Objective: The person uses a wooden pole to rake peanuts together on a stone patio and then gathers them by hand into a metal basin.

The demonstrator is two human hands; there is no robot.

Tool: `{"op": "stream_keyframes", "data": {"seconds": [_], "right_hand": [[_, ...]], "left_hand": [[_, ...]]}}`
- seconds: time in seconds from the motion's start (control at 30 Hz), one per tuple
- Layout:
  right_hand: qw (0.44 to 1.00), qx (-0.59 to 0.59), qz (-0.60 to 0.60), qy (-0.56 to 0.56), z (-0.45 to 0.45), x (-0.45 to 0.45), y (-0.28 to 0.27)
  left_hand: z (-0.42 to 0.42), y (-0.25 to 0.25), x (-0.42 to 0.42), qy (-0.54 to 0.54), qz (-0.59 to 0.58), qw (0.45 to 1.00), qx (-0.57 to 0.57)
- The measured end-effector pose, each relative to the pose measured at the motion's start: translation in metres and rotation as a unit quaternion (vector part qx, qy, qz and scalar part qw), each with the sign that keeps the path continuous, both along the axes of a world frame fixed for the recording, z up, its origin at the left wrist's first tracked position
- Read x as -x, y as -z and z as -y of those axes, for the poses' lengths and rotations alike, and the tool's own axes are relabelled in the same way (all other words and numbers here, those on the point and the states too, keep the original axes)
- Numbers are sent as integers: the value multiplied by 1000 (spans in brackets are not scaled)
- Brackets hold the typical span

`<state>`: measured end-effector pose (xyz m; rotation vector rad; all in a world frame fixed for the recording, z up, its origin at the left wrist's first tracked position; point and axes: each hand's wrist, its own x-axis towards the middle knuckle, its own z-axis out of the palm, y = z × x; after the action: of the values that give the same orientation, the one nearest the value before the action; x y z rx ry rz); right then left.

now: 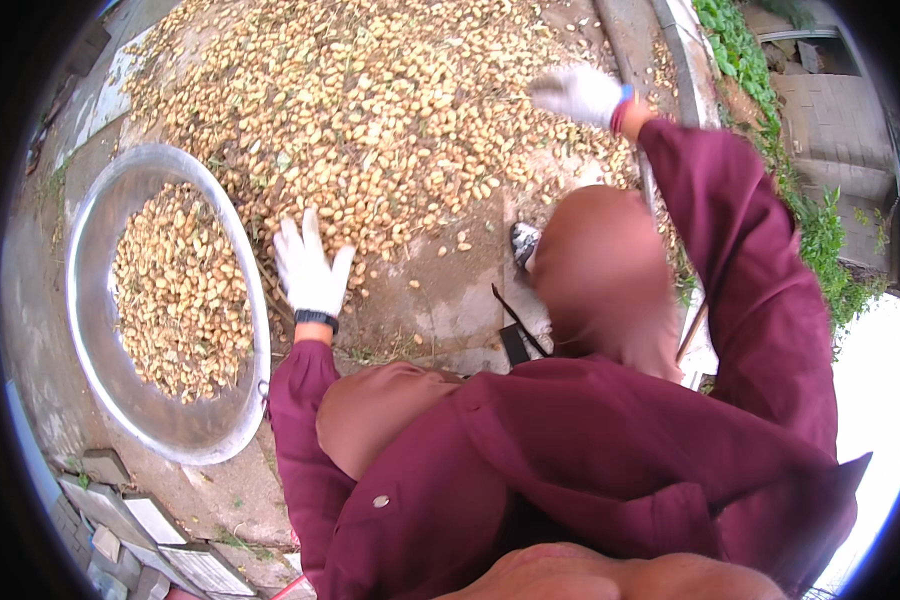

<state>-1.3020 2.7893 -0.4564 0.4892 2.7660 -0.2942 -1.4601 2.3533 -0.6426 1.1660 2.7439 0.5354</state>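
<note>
Unshelled peanuts lie spread over the concrete ground in front of me, mixed with bits of stalk and leaf. My left hand, in a white glove with a dark band at the wrist, is over the near edge of the peanuts, fingers spread and nothing held. Left of it stands a large round metal basin with a heap of peanuts inside. My right hand, in a white glove, is blurred above the right side of the spread; whether it holds anything is unclear.
A low concrete curb and green plants border the right side. Bricks and slabs lie at the lower left. Close to my knees, a dark flat object and a thin dark stick rest on the ground.
</note>
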Motion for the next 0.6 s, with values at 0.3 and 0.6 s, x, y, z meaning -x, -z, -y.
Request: {"op": "stream_keyframes", "data": {"seconds": [0.3, 0.6], "right_hand": [[845, 278, -31, 456, 39, -148, 219], [806, 525, -31, 271, 74, 20, 194]], "left_hand": [[43, -36, -23, 38, 146, 986, 74], [58, -49, -27, -66, 105, 988, 93]]}}
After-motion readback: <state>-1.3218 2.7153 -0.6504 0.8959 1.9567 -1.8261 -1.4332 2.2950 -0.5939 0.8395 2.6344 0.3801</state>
